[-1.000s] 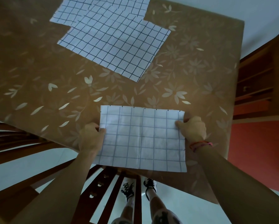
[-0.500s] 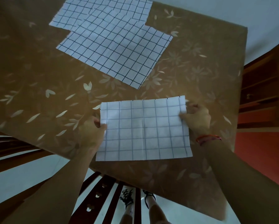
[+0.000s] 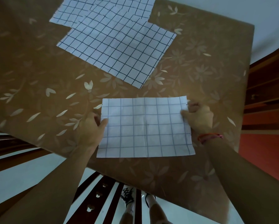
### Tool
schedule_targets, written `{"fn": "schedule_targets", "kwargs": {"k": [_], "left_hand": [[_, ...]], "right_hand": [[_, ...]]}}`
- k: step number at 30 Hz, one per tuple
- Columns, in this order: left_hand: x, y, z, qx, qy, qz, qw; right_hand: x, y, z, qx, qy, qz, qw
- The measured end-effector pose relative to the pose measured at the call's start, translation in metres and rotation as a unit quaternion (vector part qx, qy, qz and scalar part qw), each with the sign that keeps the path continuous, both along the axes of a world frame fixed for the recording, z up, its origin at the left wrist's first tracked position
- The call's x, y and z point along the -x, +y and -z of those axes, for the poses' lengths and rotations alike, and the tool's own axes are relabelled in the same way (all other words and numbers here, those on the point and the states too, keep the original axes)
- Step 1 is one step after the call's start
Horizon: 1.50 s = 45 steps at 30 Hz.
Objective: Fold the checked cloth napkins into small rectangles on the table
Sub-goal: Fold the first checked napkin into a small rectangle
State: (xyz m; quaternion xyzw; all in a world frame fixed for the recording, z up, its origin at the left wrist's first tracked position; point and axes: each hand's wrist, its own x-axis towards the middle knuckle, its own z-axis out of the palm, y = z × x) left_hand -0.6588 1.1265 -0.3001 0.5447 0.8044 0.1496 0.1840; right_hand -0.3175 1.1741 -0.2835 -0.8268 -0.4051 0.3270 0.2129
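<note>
A white checked napkin, folded into a rectangle with its pale side up, lies near the front of the brown flowered table. My left hand pinches its left edge and my right hand pinches its upper right edge. Farther back lies a flat unfolded checked napkin, overlapping another checked napkin at the far edge of the view.
A dark wooden chair back stands under the table's front corner, with my shoes on the pale floor beside it. Wooden shelves and a red surface are on the right.
Both hands have slid the folded napkin away from the table's front edge, farther onto the table. The two napkins at the back have not moved.
</note>
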Motion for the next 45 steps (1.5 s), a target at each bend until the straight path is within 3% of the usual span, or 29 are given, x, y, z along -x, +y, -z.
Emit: {"fn": "schedule_targets", "kwargs": {"k": [3,7,11,15,22,31,38,42,45], "left_hand": [[0.001,-0.009,-0.007,-0.011,0.036,0.024,0.999],[-0.024,-0.046,-0.018,-0.071,0.076,0.181,0.978],[-0.047,-0.094,-0.001,-0.060,0.045,0.257,0.964],[-0.050,-0.119,0.015,-0.012,0.088,0.291,0.953],[-0.039,-0.116,0.030,0.044,0.122,0.285,0.950],[-0.041,-0.102,0.033,0.043,0.117,0.269,0.955],[-0.036,-0.106,0.044,0.042,0.132,0.289,0.947],[-0.033,-0.106,0.048,0.041,0.138,0.300,0.943],[-0.033,-0.106,0.049,0.041,0.141,0.298,0.943]], "right_hand": [[0.006,-0.009,-0.001,-0.008,-0.083,-0.037,0.996],[0.050,-0.047,-0.006,-0.082,-0.172,-0.180,0.965],[0.108,-0.109,-0.004,-0.056,-0.175,-0.340,0.922],[0.132,-0.143,0.011,-0.028,-0.180,-0.417,0.891],[0.131,-0.135,0.031,0.000,-0.213,-0.449,0.868],[0.136,-0.135,0.034,-0.008,-0.225,-0.435,0.872],[0.155,-0.143,0.013,-0.039,-0.155,-0.484,0.861],[0.140,-0.145,0.040,-0.047,-0.216,-0.491,0.842],[0.122,-0.143,0.052,-0.050,-0.230,-0.469,0.851]]}}
